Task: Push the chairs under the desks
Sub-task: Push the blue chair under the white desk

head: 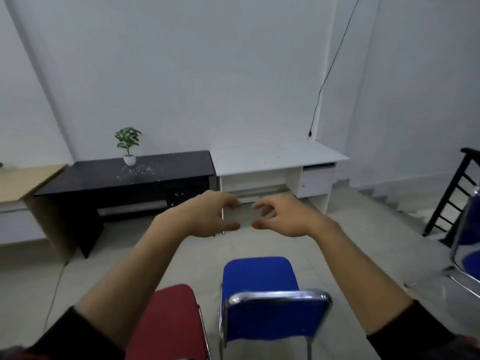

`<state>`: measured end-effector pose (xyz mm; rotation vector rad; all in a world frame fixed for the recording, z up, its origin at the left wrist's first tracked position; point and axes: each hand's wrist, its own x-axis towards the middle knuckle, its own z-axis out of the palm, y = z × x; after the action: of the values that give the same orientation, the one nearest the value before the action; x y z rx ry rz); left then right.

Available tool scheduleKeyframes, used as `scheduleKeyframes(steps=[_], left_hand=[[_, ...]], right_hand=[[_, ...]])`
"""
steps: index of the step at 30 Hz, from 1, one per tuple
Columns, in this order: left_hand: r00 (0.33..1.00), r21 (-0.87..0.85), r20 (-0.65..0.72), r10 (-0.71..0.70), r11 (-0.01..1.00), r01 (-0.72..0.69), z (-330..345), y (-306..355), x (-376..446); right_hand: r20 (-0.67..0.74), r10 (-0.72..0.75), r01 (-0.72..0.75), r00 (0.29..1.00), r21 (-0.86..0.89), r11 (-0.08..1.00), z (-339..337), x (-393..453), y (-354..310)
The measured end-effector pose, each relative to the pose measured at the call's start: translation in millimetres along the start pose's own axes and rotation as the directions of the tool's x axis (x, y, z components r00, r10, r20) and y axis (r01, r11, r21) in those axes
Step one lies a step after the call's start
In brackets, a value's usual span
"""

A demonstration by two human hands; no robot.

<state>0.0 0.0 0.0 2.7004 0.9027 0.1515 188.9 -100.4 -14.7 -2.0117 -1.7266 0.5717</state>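
While my left hand [213,216] and right hand [283,216] hover empty, fingers curled, the blue chair [265,297] waits below, ungrabbed.

We see two bare forearms reaching out from dark, nearly black sleeves pushed up toward the elbows. The left hand [210,216] and the right hand [283,216] wear no gloves, rings or watch. Both thumbnails carry orange-red polish. At the bottom corners we glimpse reddish cloth beside the sleeves.
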Motion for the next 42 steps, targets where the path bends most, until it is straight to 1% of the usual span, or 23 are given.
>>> scheduleKeyframes(steps=[2, 4, 6, 8, 10, 11, 12, 14, 16, 19, 23, 26, 29, 33, 37, 42], left_hand=[[0.998, -0.033, 0.056, -0.007, 0.999, 0.009, 26.1, 4.7, 11.6], [0.986, -0.08, 0.162, -0.033, 0.996, 0.046, 65.8, 9.1, 21.2], [0.963, -0.12, 0.265, -0.041, 0.99, 0.075, 106.7, 11.4, 29.3], [0.921, -0.087, 0.385, -0.057, 0.991, 0.097, 147.2, 8.1, 34.0], [0.853, -0.05, 0.513, -0.097, 0.988, 0.143, 189.0, 1.0, 35.4], [0.828, -0.036, 0.548, -0.115, 0.986, 0.161, 205.8, -5.5, 34.2], [0.81, -0.02, 0.572, -0.126, 0.986, 0.168, 220.9, -11.0, 32.9], [0.803, 0.041, 0.575, -0.155, 0.986, 0.161, 241.0, -23.8, 31.6], [0.826, 0.088, 0.531, -0.187, 0.982, 0.166, 248.4, -33.3, 32.5], [0.834, 0.058, 0.506, -0.219, 0.974, 0.22, 258.7, -40.6, 38.3], [0.841, 0.03, 0.481, -0.247, 0.964, 0.265, 273.2, -43.1, 48.0], [0.845, -0.005, 0.461, -0.271, 0.951, 0.309, 279.1, -44.6, 56.7], [0.841, -0.03, 0.455, -0.292, 0.939, 0.342, 284.8, -48.2, 66.7], [0.852, -0.021, 0.455, -0.259, 0.953, 0.301, 290.1, -53.8, 75.2], [0.879, -0.047, 0.409, -0.246, 0.956, 0.289, 296.9, -58.1, 81.6], [0.912, -0.114, 0.316, -0.262, 0.944, 0.311, 302.1, -43.8, 98.4]], right_hand=[[0.082, 0.067, -0.067, 0.994, -0.006, 0.998, 15.7, 2.5, 14.2], [0.189, 0.168, -0.172, 0.967, 0.004, 0.985, 39.5, 3.9, 39.0], [0.25, 0.266, -0.259, 0.931, -0.062, 0.964, 61.6, 6.2, 66.4], [0.3, 0.358, -0.324, 0.884, -0.161, 0.932, 82.5, 5.0, 95.7], [0.362, 0.45, -0.397, 0.816, -0.214, 0.892, 106.3, -1.7, 127.0], [0.374, 0.467, -0.408, 0.802, -0.229, 0.884, 117.9, -6.0, 139.7], [0.364, 0.471, -0.406, 0.803, -0.243, 0.881, 128.8, -11.9, 151.1], [0.263, 0.462, -0.38, 0.847, -0.308, 0.872, 149.9, -18.0, 171.4], [0.164, 0.435, -0.351, 0.885, -0.377, 0.857, 165.9, -18.6, 182.9], [0.129, 0.42, -0.346, 0.899, -0.381, 0.857, 177.4, -9.3, 192.9], [0.101, 0.407, -0.343, 0.908, -0.38, 0.859, 175.7, 5.6, 201.2], [0.141, 0.401, -0.32, 0.905, -0.396, 0.861, 174.2, 13.7, 205.2], [0.214, 0.383, -0.28, 0.899, -0.391, 0.877, 171.3, 21.5, 212.2], [0.295, 0.347, -0.242, 0.89, -0.34, 0.909, 169.6, 30.6, 225.9], [0.367, 0.31, -0.2, 0.877, -0.308, 0.93, 164.4, 43.2, 240.1], [0.366, 0.274, -0.163, 0.889, -0.305, 0.938, 147.8, 58.9, 259.7]])
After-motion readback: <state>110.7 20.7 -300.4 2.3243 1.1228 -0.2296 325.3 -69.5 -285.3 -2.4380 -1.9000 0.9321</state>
